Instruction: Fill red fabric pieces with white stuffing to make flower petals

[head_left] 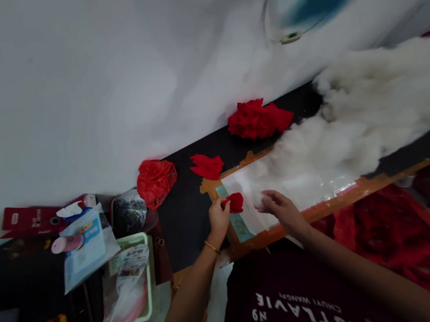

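Observation:
My left hand (219, 219) is closed on the edge of a small red fabric piece (235, 202), which points to the right above the work board. Just across from it, my right hand (281, 207) pinches what looks like a small tuft of white stuffing (261, 201); its fingertips are slightly blurred. A big fluffy heap of white stuffing (319, 147) spreads over the right part of the board (255, 225), which has brown tape along its edges. Behind my left hand lie a few loose red fabric pieces (208, 166).
Against the wall sit a larger red fabric pile (257, 120) and a crumpled red plastic bag (156, 181). To the left are a pale green basket (150, 269) and a clear packet (89, 243). A large red bag (399, 240) of red pieces lies below the table's right side.

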`<state>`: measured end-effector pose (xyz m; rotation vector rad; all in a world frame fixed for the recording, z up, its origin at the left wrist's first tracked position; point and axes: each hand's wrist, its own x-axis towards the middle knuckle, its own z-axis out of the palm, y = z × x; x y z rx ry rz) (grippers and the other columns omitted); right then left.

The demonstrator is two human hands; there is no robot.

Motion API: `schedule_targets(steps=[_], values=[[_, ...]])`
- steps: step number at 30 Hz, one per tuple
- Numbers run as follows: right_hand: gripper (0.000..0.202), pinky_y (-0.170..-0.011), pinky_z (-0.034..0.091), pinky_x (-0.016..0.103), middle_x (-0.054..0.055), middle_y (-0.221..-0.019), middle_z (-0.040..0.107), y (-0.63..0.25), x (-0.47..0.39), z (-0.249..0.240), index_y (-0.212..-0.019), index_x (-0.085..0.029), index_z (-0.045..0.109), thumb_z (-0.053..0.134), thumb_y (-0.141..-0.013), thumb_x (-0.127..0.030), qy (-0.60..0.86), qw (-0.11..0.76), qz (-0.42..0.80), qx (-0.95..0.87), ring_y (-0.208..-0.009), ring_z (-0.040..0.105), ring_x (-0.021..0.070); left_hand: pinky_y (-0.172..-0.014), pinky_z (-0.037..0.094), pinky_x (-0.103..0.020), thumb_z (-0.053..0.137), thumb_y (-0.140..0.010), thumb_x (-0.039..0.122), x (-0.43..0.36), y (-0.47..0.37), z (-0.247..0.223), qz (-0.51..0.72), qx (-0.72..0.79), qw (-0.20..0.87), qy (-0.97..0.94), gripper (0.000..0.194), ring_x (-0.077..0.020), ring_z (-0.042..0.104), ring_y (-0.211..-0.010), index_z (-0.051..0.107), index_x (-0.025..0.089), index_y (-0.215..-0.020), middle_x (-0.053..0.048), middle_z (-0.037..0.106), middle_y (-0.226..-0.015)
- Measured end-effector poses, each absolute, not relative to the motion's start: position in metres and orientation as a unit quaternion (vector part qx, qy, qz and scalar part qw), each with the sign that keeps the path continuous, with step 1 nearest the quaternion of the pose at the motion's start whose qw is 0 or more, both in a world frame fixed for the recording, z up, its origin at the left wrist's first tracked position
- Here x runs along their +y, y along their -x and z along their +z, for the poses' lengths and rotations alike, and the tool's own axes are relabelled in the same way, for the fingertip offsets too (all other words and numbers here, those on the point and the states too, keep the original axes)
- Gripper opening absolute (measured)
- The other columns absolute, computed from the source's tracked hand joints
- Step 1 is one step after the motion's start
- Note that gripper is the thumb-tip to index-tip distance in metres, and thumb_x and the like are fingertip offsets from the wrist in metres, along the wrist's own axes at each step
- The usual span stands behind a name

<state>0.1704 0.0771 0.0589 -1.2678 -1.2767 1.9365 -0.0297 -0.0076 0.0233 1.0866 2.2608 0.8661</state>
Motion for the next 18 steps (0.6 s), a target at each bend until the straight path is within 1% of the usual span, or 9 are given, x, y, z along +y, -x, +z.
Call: schedule_targets(steps=[2, 3, 5, 6, 8, 9, 11, 15, 18], values=[[0.032, -0.078, 0.058, 0.035, 0.004, -0.094, 0.069, -0.152, 0.078, 0.063, -0.107, -0.02, 0.058, 0.059, -0.086, -0.044, 0.447, 0.274, 0.674, -0.52, -0.081, 0.07, 0.0202, -0.074, 0.044, -0.028, 0.058, -0.086, 0.024, -0.002, 0.018, 0.037, 0.372, 0.809, 0.271, -0.367, 0.011, -0.0168, 0.061, -0.075, 0.067, 0.017, -0.085, -0.004, 0.068, -0.081], [0.026, -0.078, 0.057, 0.034, 0.004, -0.094, 0.069, -0.145, 0.077, 0.062, -0.105, -0.02, 0.059, 0.056, -0.088, -0.039, 0.436, 0.271, 0.639, -0.573, -0.083, 0.069, 0.0199, -0.073, 0.044, -0.028, 0.058, -0.086, 0.024, 0.0, 0.012, 0.043, 0.393, 0.8, 0.283, -0.354, 0.012, -0.0163, 0.06, -0.074, 0.067, 0.017, -0.086, -0.004, 0.068, -0.081], [0.015, -0.078, 0.055, 0.033, 0.007, -0.096, 0.068, -0.136, 0.077, 0.057, -0.099, -0.02, 0.062, 0.053, -0.088, -0.027, 0.403, 0.22, 0.544, -0.703, -0.084, 0.067, 0.0199, -0.072, 0.044, -0.027, 0.056, -0.086, 0.025, 0.004, 0.002, 0.054, 0.433, 0.786, 0.295, -0.327, 0.014, -0.0157, 0.06, -0.074, 0.067, 0.017, -0.089, -0.004, 0.069, -0.081], [0.014, -0.078, 0.054, 0.032, 0.008, -0.097, 0.068, -0.134, 0.077, 0.053, -0.096, -0.02, 0.063, 0.052, -0.087, -0.021, 0.382, 0.182, 0.494, -0.76, -0.084, 0.066, 0.0197, -0.072, 0.044, -0.027, 0.056, -0.086, 0.025, 0.006, -0.002, 0.057, 0.444, 0.781, 0.3, -0.32, 0.014, -0.0156, 0.06, -0.074, 0.067, 0.017, -0.089, -0.003, 0.069, -0.081], [0.016, -0.075, 0.052, 0.03, 0.01, -0.098, 0.067, -0.133, 0.078, 0.045, -0.093, -0.019, 0.065, 0.051, -0.086, -0.015, 0.348, 0.117, 0.423, -0.828, -0.079, 0.064, 0.0186, -0.072, 0.045, -0.027, 0.056, -0.086, 0.026, 0.008, -0.007, 0.063, 0.443, 0.774, 0.31, -0.329, 0.014, -0.0159, 0.061, -0.073, 0.067, 0.017, -0.087, -0.004, 0.069, -0.081], [0.017, -0.073, 0.052, 0.029, 0.01, -0.097, 0.067, -0.133, 0.079, 0.043, -0.093, -0.018, 0.066, 0.051, -0.086, -0.015, 0.339, 0.104, 0.412, -0.839, -0.077, 0.063, 0.0181, -0.073, 0.045, -0.028, 0.057, -0.086, 0.025, 0.009, -0.009, 0.064, 0.436, 0.772, 0.311, -0.344, 0.013, -0.0163, 0.061, -0.074, 0.068, 0.018, -0.086, -0.004, 0.069, -0.081], [0.017, -0.074, 0.051, 0.029, 0.009, -0.094, 0.067, -0.132, 0.08, 0.041, -0.09, -0.018, 0.066, 0.049, -0.087, -0.017, 0.346, 0.125, 0.437, -0.821, -0.078, 0.062, 0.0179, -0.076, 0.045, -0.029, 0.057, -0.086, 0.023, 0.01, -0.012, 0.066, 0.423, 0.769, 0.297, -0.375, 0.012, -0.0173, 0.062, -0.078, 0.068, 0.018, -0.086, -0.005, 0.069, -0.084], [0.022, -0.065, 0.05, 0.027, 0.003, -0.071, 0.064, -0.126, 0.077, 0.047, -0.08, -0.017, 0.063, 0.048, -0.086, -0.031, 0.403, 0.196, 0.615, -0.648, -0.067, 0.058, 0.0162, -0.08, 0.045, -0.031, 0.055, -0.089, 0.025, 0.013, -0.019, 0.077, 0.441, 0.756, 0.255, -0.411, 0.014, -0.0184, 0.062, -0.085, 0.067, 0.019, -0.088, -0.005, 0.068, -0.088], [0.022, -0.063, 0.05, 0.028, 0.002, -0.068, 0.065, -0.122, 0.074, 0.052, -0.076, -0.017, 0.064, 0.053, -0.077, -0.036, 0.401, 0.226, 0.678, -0.573, -0.064, 0.057, 0.0165, -0.082, 0.045, -0.032, 0.055, -0.089, 0.024, 0.02, -0.028, 0.096, 0.448, 0.733, 0.253, -0.445, 0.014, -0.0193, 0.062, -0.088, 0.067, 0.02, -0.085, -0.005, 0.068, -0.088]])
